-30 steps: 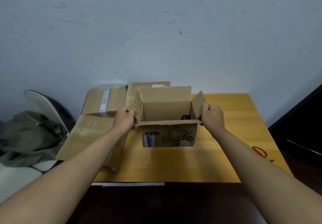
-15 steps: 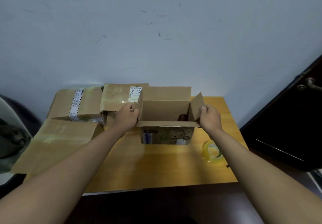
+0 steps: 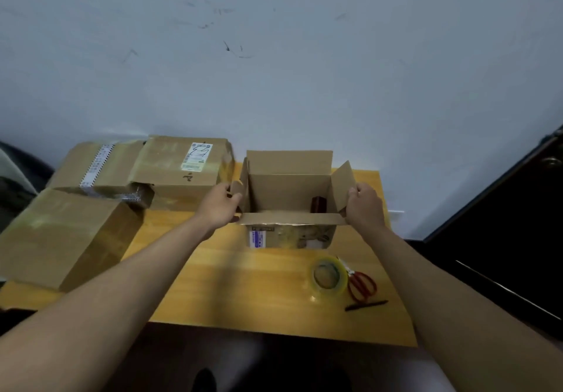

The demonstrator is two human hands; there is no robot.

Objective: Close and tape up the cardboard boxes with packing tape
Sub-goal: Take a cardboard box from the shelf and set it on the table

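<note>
Two hands on open box (image 3: pixel 289 196), mouth upward, long axis left-right, left grip (image 3: pixel 221 205) pinching left flap (image 3: pixel 239 190), right grip (image 3: pixel 364 205) grasping right flap (image 3: pixel 342 186)

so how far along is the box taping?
Done: three brown boxes at left look closed and taped. In hand: left hand and right hand grip the open cardboard box's side flaps. Left: fold flaps, apply clear tape roll.

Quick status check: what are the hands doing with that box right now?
Left hand grips left side flap; right hand grips right flap. Open box untaped. Tape roll idle beside scissors. Nothing blocking.
</note>
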